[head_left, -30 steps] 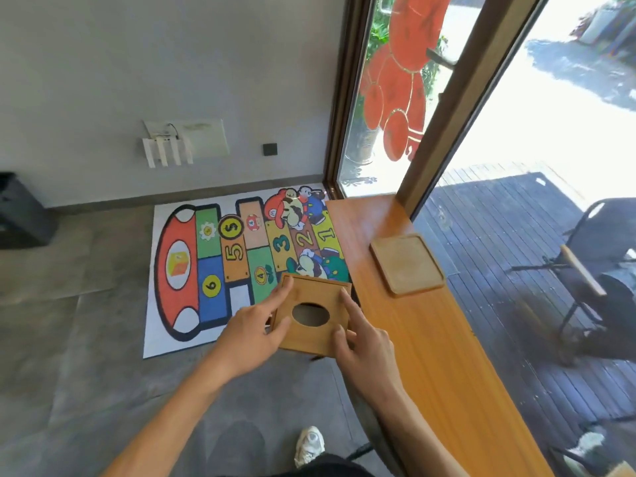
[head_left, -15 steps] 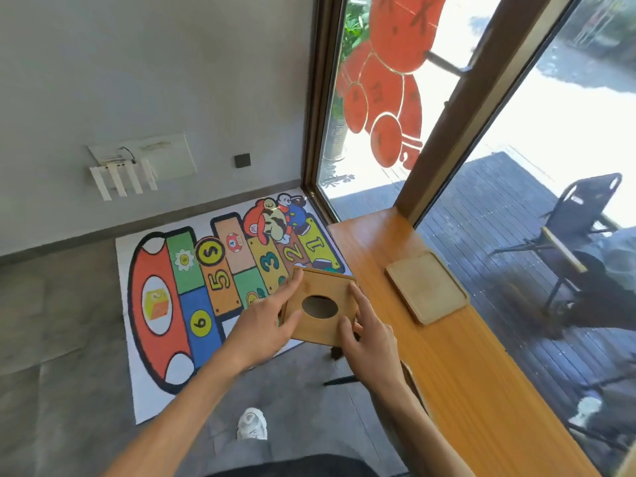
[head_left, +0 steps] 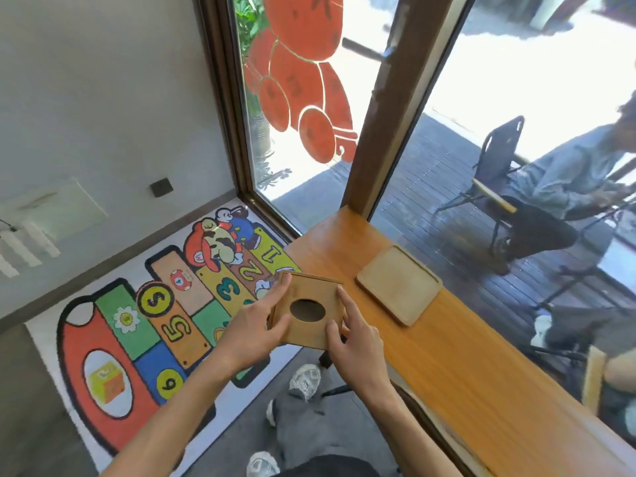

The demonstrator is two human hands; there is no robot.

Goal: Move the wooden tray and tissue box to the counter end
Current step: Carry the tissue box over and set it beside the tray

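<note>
Flat square pale wooden tray (head_left: 399, 284) lying on the long orange-brown wooden table (head_left: 457, 356), far right of the box. Square light wooden tissue box (head_left: 308, 310) with oval hole facing up, held at table's left edge, left hand (head_left: 256, 325) and right hand (head_left: 356, 346) fingers (head_left: 280, 294) clasping opposite sides. Colourful hopscotch floor mat (head_left: 144, 321) left below.

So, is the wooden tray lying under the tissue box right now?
No, the wooden tray lies alone on the counter, apart from the tissue box, which both hands hold at the counter's edge.
</note>
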